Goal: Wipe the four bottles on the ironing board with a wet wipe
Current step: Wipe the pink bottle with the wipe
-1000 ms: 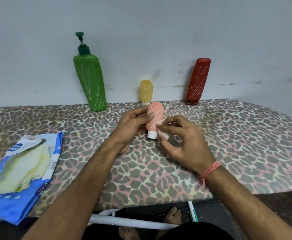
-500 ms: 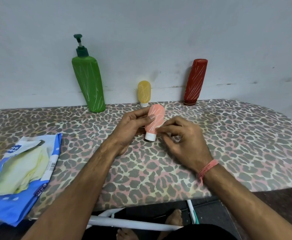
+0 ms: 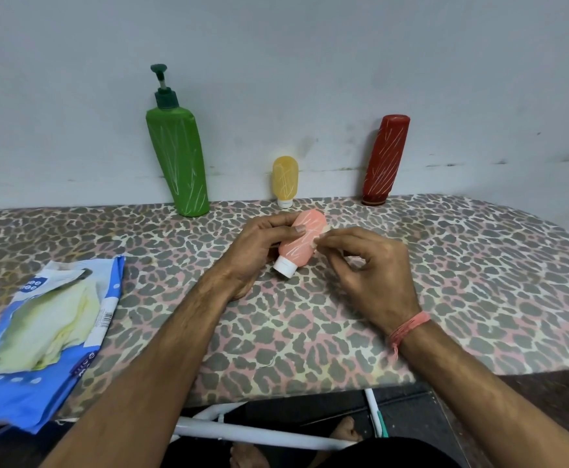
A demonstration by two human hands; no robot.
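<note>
My left hand (image 3: 259,244) grips a small pink bottle (image 3: 298,246) with a white cap, held tilted just above the leopard-print ironing board (image 3: 445,282). My right hand (image 3: 371,268) pinches a small pale wet wipe (image 3: 317,243) against the bottle's right side; most of the wipe is hidden by my fingers. A tall green pump bottle (image 3: 178,163), a small yellow bottle (image 3: 285,179) and a red bottle (image 3: 384,160) stand along the wall at the back, all marked with white scribbles.
A blue wet-wipe pack (image 3: 36,336) lies open at the board's left front edge. The grey wall (image 3: 310,62) rises directly behind the bottles. White board legs (image 3: 259,434) and bare feet show below the front edge.
The pink bottle has tilted further, cap toward me and to the left. My right hand has slid from near the cap up to the bottle's upper side.
</note>
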